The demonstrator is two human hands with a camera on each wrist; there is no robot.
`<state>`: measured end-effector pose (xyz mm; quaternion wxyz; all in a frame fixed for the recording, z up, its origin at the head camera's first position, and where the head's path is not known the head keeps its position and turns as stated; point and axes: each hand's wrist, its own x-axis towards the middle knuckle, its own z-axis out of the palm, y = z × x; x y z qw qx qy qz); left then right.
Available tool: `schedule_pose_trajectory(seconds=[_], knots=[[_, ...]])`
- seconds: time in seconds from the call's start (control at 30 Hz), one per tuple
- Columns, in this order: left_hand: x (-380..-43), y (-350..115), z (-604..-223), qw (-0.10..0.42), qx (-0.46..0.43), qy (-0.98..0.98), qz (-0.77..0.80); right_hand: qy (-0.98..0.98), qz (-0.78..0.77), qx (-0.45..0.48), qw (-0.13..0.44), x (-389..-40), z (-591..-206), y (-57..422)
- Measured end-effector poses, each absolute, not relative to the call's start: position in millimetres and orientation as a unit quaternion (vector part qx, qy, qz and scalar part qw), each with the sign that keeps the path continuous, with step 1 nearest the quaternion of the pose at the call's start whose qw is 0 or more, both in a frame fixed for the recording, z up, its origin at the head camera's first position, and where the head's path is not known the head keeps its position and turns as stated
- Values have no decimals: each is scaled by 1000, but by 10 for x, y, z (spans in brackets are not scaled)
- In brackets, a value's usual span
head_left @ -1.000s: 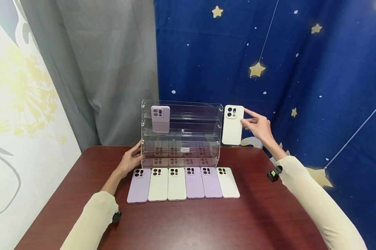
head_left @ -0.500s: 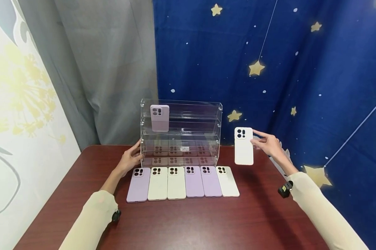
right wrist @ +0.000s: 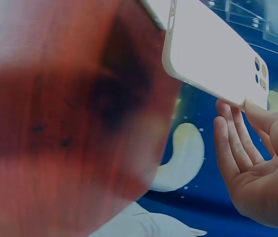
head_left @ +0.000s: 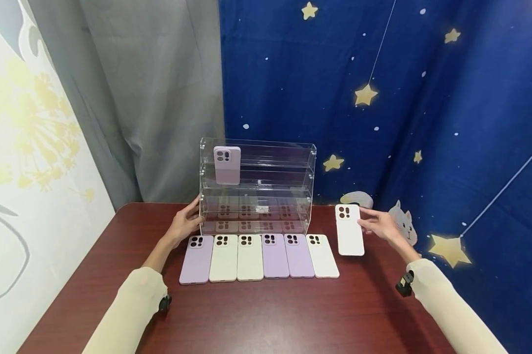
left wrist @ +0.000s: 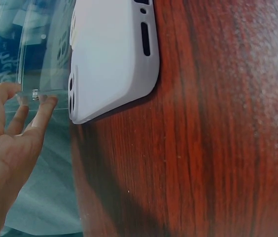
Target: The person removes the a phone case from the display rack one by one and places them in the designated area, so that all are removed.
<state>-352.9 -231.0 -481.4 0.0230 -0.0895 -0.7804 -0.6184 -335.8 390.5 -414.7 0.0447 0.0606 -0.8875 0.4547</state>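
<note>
In the head view my right hand [head_left: 382,226] pinches a white phone case [head_left: 351,237] by its right edge, thumb in front. The case hangs upright over the table's right side, its camera cutouts at the top. Seen from the right wrist, the thumb [right wrist: 264,117] lies on the case's edge near the cutouts. My left hand [head_left: 184,225] touches the left side panel of a clear acrylic tiered rack [head_left: 279,177] with extended fingers [left wrist: 44,112]. A lavender phone case [head_left: 227,169] stands at the rack's upper left.
Several cases lie side by side before the rack, among them a lavender case [head_left: 197,263] at the left end and a white case [head_left: 324,260] at the right end. The brown wooden table [head_left: 257,314] ends near the blue star curtain [head_left: 283,73] and grey curtain [head_left: 160,98].
My right hand has carried the white phone case down and to the right, from beside the rack's top to low over the table. The left hand has stayed at the rack.
</note>
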Motion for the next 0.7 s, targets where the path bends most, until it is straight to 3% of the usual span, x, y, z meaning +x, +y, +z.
schedule_pose_trajectory(seconds=[0.7], knots=[[-3514,-2312,-4799,22,-99,-774,-625,-900,435,-5,-31,-3370,-4655,3836]])
